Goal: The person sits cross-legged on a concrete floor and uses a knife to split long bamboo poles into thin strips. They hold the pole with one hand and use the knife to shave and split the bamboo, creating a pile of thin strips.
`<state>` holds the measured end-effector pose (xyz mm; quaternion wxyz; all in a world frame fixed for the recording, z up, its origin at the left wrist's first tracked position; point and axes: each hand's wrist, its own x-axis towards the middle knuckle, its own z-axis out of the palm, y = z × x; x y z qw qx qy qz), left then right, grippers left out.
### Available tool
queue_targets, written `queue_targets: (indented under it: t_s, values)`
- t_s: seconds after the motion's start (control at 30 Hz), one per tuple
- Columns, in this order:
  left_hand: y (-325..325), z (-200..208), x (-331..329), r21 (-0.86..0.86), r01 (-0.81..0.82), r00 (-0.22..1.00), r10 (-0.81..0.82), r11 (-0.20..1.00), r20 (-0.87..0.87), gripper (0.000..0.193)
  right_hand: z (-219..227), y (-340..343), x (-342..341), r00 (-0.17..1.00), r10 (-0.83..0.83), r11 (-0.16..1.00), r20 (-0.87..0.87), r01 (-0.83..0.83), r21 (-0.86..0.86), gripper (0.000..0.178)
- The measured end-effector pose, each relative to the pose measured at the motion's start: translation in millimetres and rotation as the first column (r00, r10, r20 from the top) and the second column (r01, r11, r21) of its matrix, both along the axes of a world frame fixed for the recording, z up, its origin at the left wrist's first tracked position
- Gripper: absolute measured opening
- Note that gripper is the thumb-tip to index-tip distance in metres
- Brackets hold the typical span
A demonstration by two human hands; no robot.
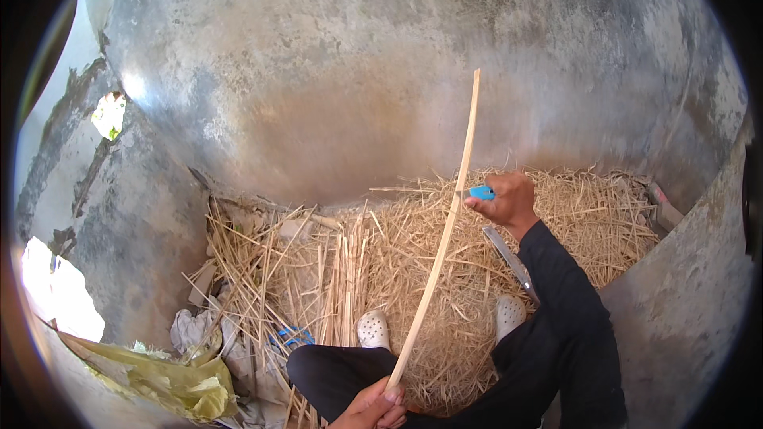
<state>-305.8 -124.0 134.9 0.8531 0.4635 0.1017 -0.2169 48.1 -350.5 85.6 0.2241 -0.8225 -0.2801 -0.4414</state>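
A long pale bamboo strip (434,274) slants up from my lap toward the wall, its far end free in the air. My left hand (373,408) is closed around the strip's near end. Farther up on the right, my right hand (509,200) grips a small blue-handled knife (481,192), most of it hidden in the fist. The knife's short dark tip meets the strip's right edge. Beneath my right forearm lies a long metal blade (511,260), partly covered by the sleeve.
Fine shavings (580,214) cover the floor around my pale clogs (373,330). Several cut strips (350,278) lie left of centre. A yellowish plastic sack (183,385) sits at lower left, near grey cloth (191,330). Concrete walls (334,95) enclose the corner, with holes at left.
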Motion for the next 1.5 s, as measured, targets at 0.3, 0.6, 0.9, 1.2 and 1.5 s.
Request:
queue_targets:
  t_s: [0.3,0.6,0.9,1.2,1.5]
  values:
    - [19,-24,-50,0.078,0.196,0.980,-0.198,0.977,0.009,0.024,-29,-47,47,0.783,-0.398,0.902,-0.477,0.428,-0.051,0.069]
    - [47,-37,-87,0.175,0.295,0.955,-0.289,0.939,-0.062,0.024,-80,-151,65,0.465,-0.494,0.646,-0.735,0.762,0.048,0.090]
    - [25,-18,15,0.519,-0.027,0.986,-0.062,0.854,0.154,0.028,-7,11,-44,0.756,0.021,1.000,-0.654,-0.005,0.026,0.069]
    - [-1,1,43,0.399,-0.081,0.986,0.014,0.913,0.167,0.024,12,43,-81,0.945,0.304,0.950,-0.124,-0.310,-0.037,0.070]
    - [-1,5,34,0.485,-0.071,0.976,-0.040,0.871,0.215,0.028,13,44,-74,0.955,0.257,0.965,-0.152,-0.261,-0.007,0.071]
